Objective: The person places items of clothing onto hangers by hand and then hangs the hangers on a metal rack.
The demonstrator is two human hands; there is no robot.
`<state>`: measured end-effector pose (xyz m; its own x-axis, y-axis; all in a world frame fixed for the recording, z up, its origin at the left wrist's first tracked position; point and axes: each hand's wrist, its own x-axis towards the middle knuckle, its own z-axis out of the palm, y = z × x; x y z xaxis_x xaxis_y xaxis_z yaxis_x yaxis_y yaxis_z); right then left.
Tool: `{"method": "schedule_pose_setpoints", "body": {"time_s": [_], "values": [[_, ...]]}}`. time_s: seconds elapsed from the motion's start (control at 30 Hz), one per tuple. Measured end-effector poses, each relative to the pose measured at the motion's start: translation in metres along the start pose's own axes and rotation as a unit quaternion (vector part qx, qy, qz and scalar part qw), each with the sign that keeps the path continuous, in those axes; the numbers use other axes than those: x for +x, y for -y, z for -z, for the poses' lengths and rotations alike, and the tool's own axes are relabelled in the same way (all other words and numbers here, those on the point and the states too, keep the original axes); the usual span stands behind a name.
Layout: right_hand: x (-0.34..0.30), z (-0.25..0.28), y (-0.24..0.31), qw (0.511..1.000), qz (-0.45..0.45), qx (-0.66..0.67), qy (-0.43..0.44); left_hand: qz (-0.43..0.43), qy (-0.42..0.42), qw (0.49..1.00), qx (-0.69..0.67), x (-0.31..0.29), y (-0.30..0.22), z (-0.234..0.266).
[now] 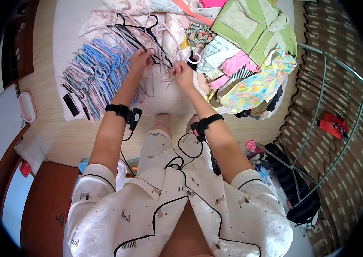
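Observation:
My left hand point(140, 62) is closed around the lower edge of a black clothes hanger point(132, 37), whose hook points away from me. My right hand point(182, 73), fingers curled in, pinches the hanger's right end. A second black hanger point(155, 36) lies close behind, overlapping it. Several pale pink hangers point(173, 32) are spread around them, one with its hook beside my right hand. Left of my left hand is a thick row of blue, pink and grey hangers point(100, 64). What lies inside my curled fingers is partly hidden.
Heaped clothes lie to the right, including a green jacket point(256, 32) and a yellow floral garment point(258, 88). A black phone point(71, 105) rests at the bed's left edge. Beyond the bed stand a metal rack point(322, 85) and a brown curtain point(344, 180).

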<state>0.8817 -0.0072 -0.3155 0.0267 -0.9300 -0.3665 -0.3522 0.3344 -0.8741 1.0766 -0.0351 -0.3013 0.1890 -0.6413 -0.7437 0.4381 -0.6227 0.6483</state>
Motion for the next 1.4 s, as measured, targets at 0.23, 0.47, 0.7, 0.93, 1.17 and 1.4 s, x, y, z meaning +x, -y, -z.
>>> {"method": "schedule_pose_setpoints", "body": {"time_s": [0.23, 0.47, 0.7, 0.93, 1.17, 1.4], "values": [[0.0, 0.054, 0.026, 0.984, -0.007, 0.18, -0.018, -0.037, 0.024, 0.999, -0.017, -0.008, -0.015, 0.022], [-0.022, 0.134, 0.052, 0.978, -0.072, 0.196, -0.025, -0.013, 0.036, 0.998, -0.04, 0.007, -0.012, 0.014], [-0.041, 0.19, 0.039, 0.959, -0.087, 0.267, -0.027, -0.036, 0.008, 0.999, 0.035, -0.01, -0.038, -0.039], [-0.049, 0.244, 0.014, 0.963, -0.064, 0.262, -0.022, -0.145, 0.02, 0.952, -0.271, -0.049, -0.08, -0.071], [-0.064, 0.329, 0.004, 0.969, -0.089, 0.221, 0.071, -0.226, 0.055, 0.972, -0.032, -0.085, -0.065, -0.167], [-0.087, 0.416, 0.014, 0.979, -0.057, 0.187, 0.062, -0.169, 0.205, 0.962, 0.055, -0.132, -0.003, -0.319]]}}
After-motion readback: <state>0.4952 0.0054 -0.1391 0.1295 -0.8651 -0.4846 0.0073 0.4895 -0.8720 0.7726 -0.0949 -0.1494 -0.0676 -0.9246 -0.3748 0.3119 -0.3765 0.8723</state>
